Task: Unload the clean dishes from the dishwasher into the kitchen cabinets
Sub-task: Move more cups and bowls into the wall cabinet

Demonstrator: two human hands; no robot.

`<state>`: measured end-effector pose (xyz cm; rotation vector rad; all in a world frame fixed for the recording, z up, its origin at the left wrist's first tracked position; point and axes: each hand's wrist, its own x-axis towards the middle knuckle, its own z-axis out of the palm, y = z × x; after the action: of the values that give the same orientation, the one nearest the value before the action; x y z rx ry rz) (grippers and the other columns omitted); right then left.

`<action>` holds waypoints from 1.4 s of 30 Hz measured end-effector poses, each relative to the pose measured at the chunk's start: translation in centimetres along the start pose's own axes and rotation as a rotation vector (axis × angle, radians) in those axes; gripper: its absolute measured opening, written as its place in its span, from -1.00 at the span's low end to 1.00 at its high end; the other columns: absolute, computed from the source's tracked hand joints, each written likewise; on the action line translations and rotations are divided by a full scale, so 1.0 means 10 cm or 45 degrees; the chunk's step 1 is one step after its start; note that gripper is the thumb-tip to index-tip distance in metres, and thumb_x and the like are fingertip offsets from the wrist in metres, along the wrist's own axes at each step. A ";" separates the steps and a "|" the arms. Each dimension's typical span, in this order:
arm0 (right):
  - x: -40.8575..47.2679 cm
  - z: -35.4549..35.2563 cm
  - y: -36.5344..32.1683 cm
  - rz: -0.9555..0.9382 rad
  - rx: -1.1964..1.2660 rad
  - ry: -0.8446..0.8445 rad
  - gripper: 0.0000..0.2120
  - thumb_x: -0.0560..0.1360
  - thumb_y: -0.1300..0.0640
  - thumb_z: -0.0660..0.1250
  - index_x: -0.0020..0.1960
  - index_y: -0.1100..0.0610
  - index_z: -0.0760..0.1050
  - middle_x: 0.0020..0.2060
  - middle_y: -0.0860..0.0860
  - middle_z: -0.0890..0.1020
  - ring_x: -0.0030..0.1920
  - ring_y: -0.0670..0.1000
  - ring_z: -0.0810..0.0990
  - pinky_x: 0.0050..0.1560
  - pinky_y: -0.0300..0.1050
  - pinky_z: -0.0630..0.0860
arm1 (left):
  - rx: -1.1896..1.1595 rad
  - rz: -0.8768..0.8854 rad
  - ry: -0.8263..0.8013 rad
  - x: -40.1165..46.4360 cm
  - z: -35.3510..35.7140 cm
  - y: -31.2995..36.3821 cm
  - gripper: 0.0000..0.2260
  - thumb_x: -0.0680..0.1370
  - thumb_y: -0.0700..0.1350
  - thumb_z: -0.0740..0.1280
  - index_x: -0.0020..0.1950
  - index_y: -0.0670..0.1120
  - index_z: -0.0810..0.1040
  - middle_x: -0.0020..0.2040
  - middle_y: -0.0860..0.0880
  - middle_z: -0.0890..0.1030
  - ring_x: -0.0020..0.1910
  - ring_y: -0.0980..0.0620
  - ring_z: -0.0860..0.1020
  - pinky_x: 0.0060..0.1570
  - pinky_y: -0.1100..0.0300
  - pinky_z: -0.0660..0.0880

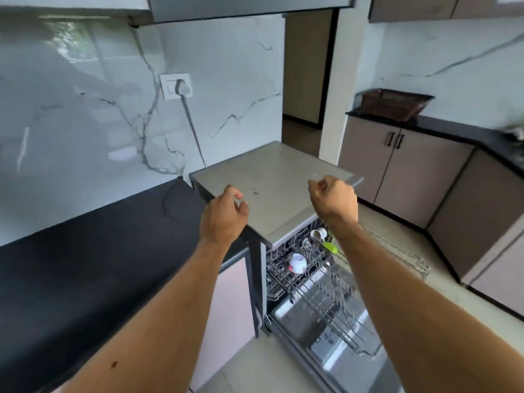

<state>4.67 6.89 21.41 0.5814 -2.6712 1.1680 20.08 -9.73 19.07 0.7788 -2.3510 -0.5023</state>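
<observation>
Looks mostly done: lower rack (334, 304) pulled out bare, only a bowl (297, 262) and cup (318, 233) left in the dishwasher (272, 180), left hand (222, 215) loosely curled and right hand (334, 198) fisted, both empty above it.

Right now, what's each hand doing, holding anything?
Left hand: open, fingers loosely curled, holding nothing.
Right hand: curled into a fist, nothing visible in it.
</observation>
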 end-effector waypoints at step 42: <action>0.36 -0.54 3.73 0.412 -0.045 -0.366 -0.87 0.57 0.04 0.29 -0.15 0.00 0.51 -0.28 -0.14 0.58 -0.26 -0.07 0.56 -0.33 -0.24 0.37 | -0.095 -0.150 -0.696 -0.83 3.23 1.32 -0.71 0.58 -0.23 0.33 0.29 -0.05 0.50 0.03 -0.04 0.66 -0.17 0.10 0.57 -0.17 0.18 0.60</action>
<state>-14.13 32.91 1.26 0.3401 -3.1160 1.1875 -0.92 10.63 -1.73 0.8262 -2.7670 -0.9476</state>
